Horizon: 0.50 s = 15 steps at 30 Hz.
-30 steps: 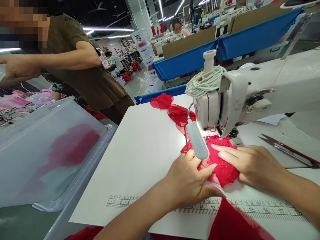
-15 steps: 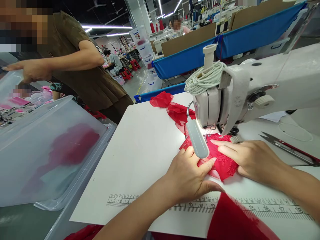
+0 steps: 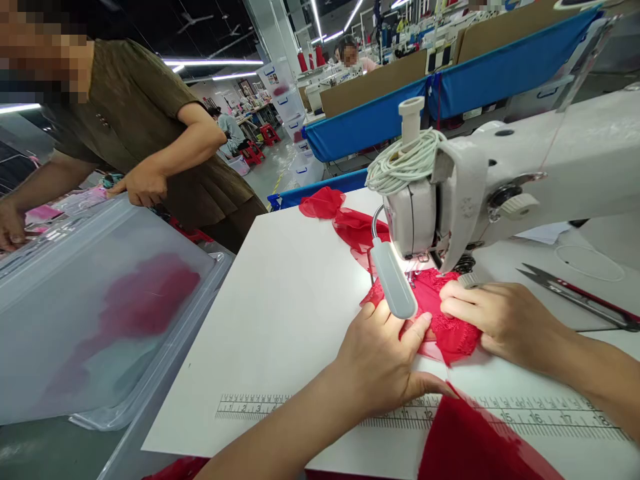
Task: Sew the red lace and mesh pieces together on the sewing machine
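Since a moment before, the right hand (image 3: 500, 320) had curled its fingers, pressing the red lace fabric piece (image 3: 445, 327) beneath the white sewing machine (image 3: 500, 180) near the tabletop's (image 3: 280, 300) far edge, while the left hand (image 3: 380, 360) stayed flat, pinning it.

Two bare forearms reach in from the bottom edge. The left hand (image 3: 377, 363) and right hand (image 3: 505, 320) wear no gloves, rings or sleeves.

Left hand (image 3: 383, 363) and right hand (image 3: 505, 320) press red lace fabric (image 3: 447, 327) flat under the sewing machine (image 3: 480, 187).
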{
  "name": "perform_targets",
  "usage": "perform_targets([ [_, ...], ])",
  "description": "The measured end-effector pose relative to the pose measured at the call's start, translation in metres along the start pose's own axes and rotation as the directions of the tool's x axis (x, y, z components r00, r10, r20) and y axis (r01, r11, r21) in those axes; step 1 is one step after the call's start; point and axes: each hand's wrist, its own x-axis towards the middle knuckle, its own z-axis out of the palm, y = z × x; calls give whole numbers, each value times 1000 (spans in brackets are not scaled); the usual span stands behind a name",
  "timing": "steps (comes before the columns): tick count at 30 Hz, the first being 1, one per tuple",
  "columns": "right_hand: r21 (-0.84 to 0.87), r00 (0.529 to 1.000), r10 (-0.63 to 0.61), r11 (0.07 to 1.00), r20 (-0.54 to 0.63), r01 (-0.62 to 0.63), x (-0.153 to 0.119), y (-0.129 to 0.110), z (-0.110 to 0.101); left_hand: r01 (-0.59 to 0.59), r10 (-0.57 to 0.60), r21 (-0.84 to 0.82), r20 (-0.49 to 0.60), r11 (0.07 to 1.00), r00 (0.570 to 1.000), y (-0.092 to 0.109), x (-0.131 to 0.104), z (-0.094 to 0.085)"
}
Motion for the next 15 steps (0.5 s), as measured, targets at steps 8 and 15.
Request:
perform_targets([
  [8,-101,998,6,995,-62,-13,3,-1,2,-7,9,33,-65,999,998,0,-1,2],
  [15,-128,998,-47,991,-31,43,16,-2,-13,5,-4,13,-53,1000,999,-4,0,3],
])
